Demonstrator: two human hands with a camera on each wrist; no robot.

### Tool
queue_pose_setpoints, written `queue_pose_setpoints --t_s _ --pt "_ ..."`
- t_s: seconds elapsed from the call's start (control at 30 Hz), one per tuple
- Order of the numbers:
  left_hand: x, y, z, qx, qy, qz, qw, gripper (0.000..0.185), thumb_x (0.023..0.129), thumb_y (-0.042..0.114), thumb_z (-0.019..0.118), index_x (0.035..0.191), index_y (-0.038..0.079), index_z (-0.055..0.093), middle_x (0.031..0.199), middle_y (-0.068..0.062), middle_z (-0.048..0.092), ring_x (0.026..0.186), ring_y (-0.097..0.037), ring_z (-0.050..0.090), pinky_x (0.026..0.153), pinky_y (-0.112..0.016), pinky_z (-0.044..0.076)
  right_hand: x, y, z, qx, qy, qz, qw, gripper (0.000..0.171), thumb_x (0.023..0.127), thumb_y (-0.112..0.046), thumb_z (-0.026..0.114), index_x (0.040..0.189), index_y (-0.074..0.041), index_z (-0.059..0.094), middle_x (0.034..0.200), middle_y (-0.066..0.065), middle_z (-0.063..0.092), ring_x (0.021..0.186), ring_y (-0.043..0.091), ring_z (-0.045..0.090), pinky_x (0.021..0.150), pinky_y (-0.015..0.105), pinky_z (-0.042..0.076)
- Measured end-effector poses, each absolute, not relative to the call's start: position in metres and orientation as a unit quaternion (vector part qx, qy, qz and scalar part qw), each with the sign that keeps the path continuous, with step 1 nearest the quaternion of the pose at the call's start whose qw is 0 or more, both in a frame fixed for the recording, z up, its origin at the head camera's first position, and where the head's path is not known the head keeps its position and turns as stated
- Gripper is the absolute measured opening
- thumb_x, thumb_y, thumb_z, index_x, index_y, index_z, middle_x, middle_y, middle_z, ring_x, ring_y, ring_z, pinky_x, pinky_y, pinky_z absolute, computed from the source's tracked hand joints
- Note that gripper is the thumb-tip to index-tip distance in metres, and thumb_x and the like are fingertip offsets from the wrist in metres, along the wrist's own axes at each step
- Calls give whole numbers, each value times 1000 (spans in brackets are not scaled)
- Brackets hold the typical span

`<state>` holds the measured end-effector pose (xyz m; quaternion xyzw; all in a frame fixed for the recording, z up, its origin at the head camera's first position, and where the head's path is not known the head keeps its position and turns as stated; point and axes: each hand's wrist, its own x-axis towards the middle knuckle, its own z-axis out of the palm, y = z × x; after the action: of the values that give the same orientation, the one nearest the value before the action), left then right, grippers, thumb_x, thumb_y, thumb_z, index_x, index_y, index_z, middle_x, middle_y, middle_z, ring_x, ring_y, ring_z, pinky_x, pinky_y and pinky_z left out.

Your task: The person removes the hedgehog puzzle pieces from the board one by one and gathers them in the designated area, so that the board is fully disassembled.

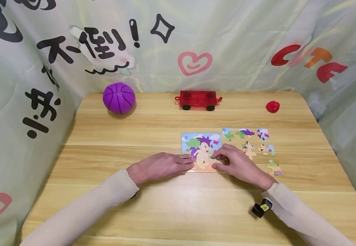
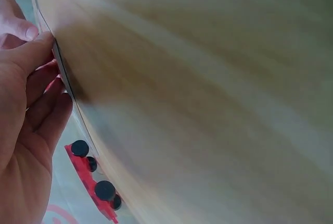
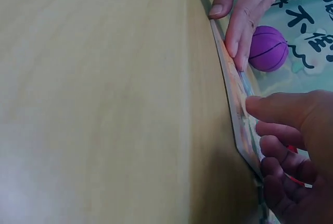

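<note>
A puzzle board (image 1: 188,139) with a purple-haired cartoon hedgehog under a green leaf lies on the table. My left hand (image 1: 162,166) rests on its lower left part, the fingers straight and close together. On the right side of the board, my right hand (image 1: 239,165) touches the picture with thumb and fingertips, a gap between them. In the right wrist view, the thumb (image 3: 270,108) meets the board surface and the other fingers bend beside it. Loose jigsaw pieces lie to the right, among them a hedgehog-body piece (image 1: 249,151) and a green-and-tan piece (image 1: 274,168).
Along the table's back edge stand a purple ball (image 1: 119,98), a red toy wagon (image 1: 197,99) with black wheels and a small red object (image 1: 273,106). Printed cloth (image 1: 233,44) hangs behind the wooden table (image 1: 178,212).
</note>
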<state>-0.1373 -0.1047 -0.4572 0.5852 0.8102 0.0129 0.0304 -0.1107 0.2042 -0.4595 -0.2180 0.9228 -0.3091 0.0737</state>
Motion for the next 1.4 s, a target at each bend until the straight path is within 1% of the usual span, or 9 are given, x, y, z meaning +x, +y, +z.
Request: queue_pose_setpoints --t_s 0.3,0.5,0.67,0.8,0.93,1.03,1.13,1.23,1.4 --pt "-139 -109 -461 585 809 26 53 44 109 30 41 153 25 43 160 7 38 145 -13 38 104 -33 50 -111 201 -461 -224 922 -306 77 16 88 -29 79 101 -24 72 94 -11 61 85 9 56 76 29 51" --pt "-139 -110 -460 583 810 34 58 44 110 27 40 153 24 43 160 7 37 146 -13 37 106 -33 49 -113 198 -463 -234 923 -300 67 10 89 -25 78 97 -25 72 89 -14 59 82 8 54 73 26 49" --pt "-139 -111 -459 583 810 37 60 43 110 27 39 153 24 43 160 6 37 146 -13 37 101 -33 52 -114 196 -463 -241 920 -304 63 9 89 -21 77 95 -23 71 85 -12 59 79 9 54 70 24 47" --pt "-138 -111 -458 582 811 34 59 44 110 27 38 153 25 42 161 7 36 145 -14 38 98 -34 54 -114 195 -463 -242 917 -309 68 11 89 -19 77 96 -22 69 86 -11 59 79 9 53 69 23 47" --pt "-139 -110 -457 584 809 27 59 44 110 26 38 154 25 42 160 7 36 146 -13 37 105 -33 49 -113 195 -461 -240 915 -317 72 13 89 -19 77 96 -22 66 88 -11 58 80 10 54 68 22 48" --pt "-139 -109 -457 585 809 21 56 43 110 25 38 153 24 43 160 6 37 146 -14 37 107 -33 47 -113 196 -462 -243 912 -322 69 14 89 -19 76 96 -22 65 88 -11 58 80 11 54 68 22 48" --pt "-139 -108 -457 585 809 18 51 43 110 26 40 152 24 44 159 6 39 145 -14 39 105 -34 49 -112 196 -462 -246 911 -324 65 13 90 -19 75 97 -22 65 88 -12 59 79 11 55 68 22 48" --pt "-138 -108 -458 582 811 19 52 43 109 27 41 152 25 45 159 6 39 144 -14 40 100 -35 53 -113 197 -461 -246 911 -325 65 12 91 -19 74 99 -21 65 88 -13 60 79 10 55 71 24 48" --pt "-138 -108 -457 579 814 18 54 43 109 27 41 152 25 45 158 7 40 144 -13 41 95 -36 56 -113 197 -461 -235 911 -331 74 13 91 -20 75 101 -22 67 90 -14 63 80 9 57 73 25 50"
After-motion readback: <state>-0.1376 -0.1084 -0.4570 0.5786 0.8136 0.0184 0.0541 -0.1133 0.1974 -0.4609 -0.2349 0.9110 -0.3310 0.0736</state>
